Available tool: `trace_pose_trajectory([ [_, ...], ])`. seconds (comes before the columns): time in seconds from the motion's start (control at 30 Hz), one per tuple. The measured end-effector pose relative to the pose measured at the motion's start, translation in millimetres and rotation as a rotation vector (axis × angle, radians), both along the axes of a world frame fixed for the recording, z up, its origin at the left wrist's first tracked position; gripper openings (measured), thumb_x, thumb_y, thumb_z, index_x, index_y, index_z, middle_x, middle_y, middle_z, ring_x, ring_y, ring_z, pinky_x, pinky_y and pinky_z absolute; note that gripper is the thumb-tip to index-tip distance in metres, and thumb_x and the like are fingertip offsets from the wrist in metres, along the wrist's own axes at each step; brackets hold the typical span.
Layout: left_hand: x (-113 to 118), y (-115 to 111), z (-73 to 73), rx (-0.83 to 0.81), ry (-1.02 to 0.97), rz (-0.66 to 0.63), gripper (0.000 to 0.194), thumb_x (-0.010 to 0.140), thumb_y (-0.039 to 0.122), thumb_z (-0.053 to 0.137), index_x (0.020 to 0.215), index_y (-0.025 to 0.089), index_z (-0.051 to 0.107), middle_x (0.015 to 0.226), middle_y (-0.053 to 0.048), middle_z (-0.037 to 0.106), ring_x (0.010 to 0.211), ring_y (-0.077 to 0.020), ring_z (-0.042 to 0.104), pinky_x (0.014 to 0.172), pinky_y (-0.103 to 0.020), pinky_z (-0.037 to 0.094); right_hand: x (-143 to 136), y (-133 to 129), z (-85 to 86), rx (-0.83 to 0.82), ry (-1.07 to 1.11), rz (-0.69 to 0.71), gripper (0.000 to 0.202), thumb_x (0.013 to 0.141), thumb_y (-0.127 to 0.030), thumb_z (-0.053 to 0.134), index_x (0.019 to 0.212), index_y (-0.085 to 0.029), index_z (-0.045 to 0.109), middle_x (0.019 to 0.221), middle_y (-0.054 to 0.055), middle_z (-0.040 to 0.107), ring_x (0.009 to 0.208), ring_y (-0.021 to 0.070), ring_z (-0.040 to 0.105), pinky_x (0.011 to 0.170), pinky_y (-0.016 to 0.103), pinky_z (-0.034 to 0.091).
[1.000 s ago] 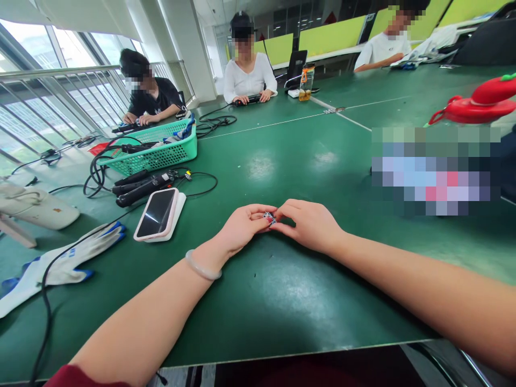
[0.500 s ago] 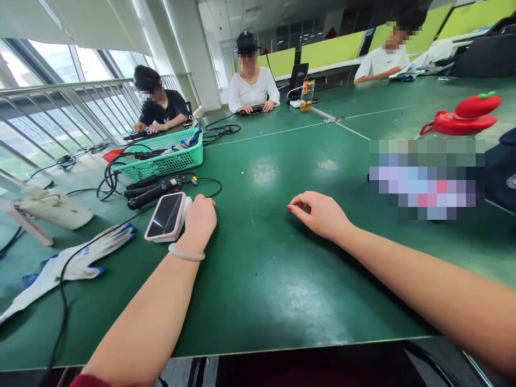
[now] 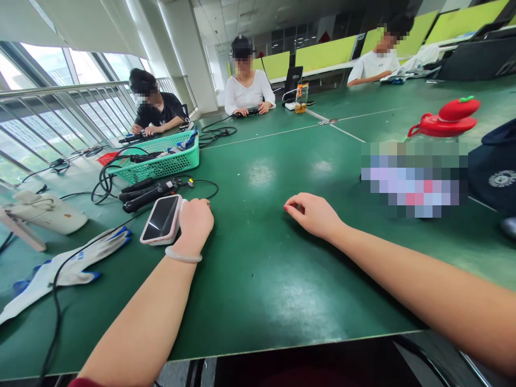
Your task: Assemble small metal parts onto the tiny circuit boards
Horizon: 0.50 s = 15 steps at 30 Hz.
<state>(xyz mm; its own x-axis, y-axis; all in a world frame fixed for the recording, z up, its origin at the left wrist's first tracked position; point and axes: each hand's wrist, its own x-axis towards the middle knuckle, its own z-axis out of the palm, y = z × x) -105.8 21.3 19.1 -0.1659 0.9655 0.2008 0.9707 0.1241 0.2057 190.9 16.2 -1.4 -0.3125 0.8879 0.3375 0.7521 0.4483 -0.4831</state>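
My left hand [image 3: 196,223] rests on the green table [image 3: 250,279], its fingers curled under into a loose fist; no object shows in it. A pale bracelet [image 3: 183,255] circles that wrist. Close against the hand's left side is a phone [image 3: 162,219] in a pink-white case, screen up and tilted. My right hand [image 3: 312,214] lies on the table too, fingers curled in and thumb near the fingertips. A small gap shows between them with nothing in it.
At left are a white-blue glove [image 3: 80,260], a cable, black handheld devices [image 3: 153,194] and a green basket [image 3: 161,161]. A red-lidded bottle [image 3: 447,123], partly blurred out, and a dark cap-like item [image 3: 494,161] are at right. Three people sit beyond.
The whole view has shifted slightly, so most things appear a little farther left. Both hands keep their curled pose and place on the table.
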Motion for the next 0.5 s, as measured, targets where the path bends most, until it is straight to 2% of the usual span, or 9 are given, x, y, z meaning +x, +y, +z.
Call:
trace_pose_trajectory([
  [0.07,-2.8,5.9,-4.2,0.033,-0.081,0.021,0.036,0.082,0.019,0.041,0.106,0.008,0.067,0.105,-0.021,0.064,0.105,-0.0326,0.054,0.096,-0.045,0.035,0.2,0.6,-0.9,0.001,-0.004,0.004,0.024,0.087,-0.034,0.046,0.082,-0.021,0.065,0.078,0.003,0.063,0.069,0.0151,0.055,0.065,0.028,0.041],
  [0.17,-4.1,14.8,-12.0,0.026,-0.216,0.01,0.039,0.085,0.018,0.036,0.111,0.01,0.065,0.106,-0.017,0.066,0.101,-0.0266,0.058,0.092,-0.039,0.04,-0.3,2.0,-3.0,-0.019,0.013,0.021,0.023,0.086,-0.033,0.047,0.081,-0.02,0.065,0.079,0.003,0.064,0.068,0.0147,0.055,0.065,0.028,0.042],
  [0.3,13.3,16.3,-21.8,0.009,-0.396,-0.074,0.04,0.089,0.022,0.034,0.116,0.015,0.062,0.104,-0.01,0.068,0.095,-0.0184,0.061,0.087,-0.031,0.045,-4.6,2.2,-6.2,-0.078,0.025,0.12,0.019,0.085,-0.033,0.052,0.082,-0.02,0.067,0.076,0.002,0.063,0.068,0.014,0.055,0.066,0.028,0.044],
  [0.37,32.4,9.0,-24.2,-0.006,-0.492,-0.174,0.038,0.089,0.025,0.037,0.118,0.019,0.061,0.103,-0.006,0.067,0.094,-0.0148,0.06,0.087,-0.027,0.045,-7.6,1.0,-7.5,-0.092,0.0,0.204,0.017,0.082,-0.034,0.059,0.088,-0.02,0.067,0.08,0.002,0.063,0.07,0.0144,0.057,0.068,0.028,0.045],
  [0.43,54.3,-2.6,-23.7,-0.045,-0.802,-0.359,0.037,0.089,0.027,0.04,0.121,0.018,0.058,0.102,-0.007,0.066,0.092,-0.0143,0.059,0.086,-0.028,0.045,-10.2,-0.5,-8.4,-0.096,-0.033,0.279,0.022,0.079,-0.034,0.063,0.096,-0.02,0.067,0.089,0.004,0.064,0.076,0.0155,0.058,0.072,0.029,0.046],
  [0.5,73.3,-15.7,-20.3,-0.129,-0.982,-0.533,0.038,0.089,0.031,0.044,0.123,0.019,0.055,0.1,-0.006,0.065,0.09,-0.0137,0.058,0.086,-0.028,0.045,-11.8,-1.7,-8.8,-0.102,-0.06,0.32,0.029,0.08,-0.034,0.064,0.104,-0.02,0.067,0.096,0.005,0.064,0.081,0.0168,0.06,0.076,0.03,0.047],
])
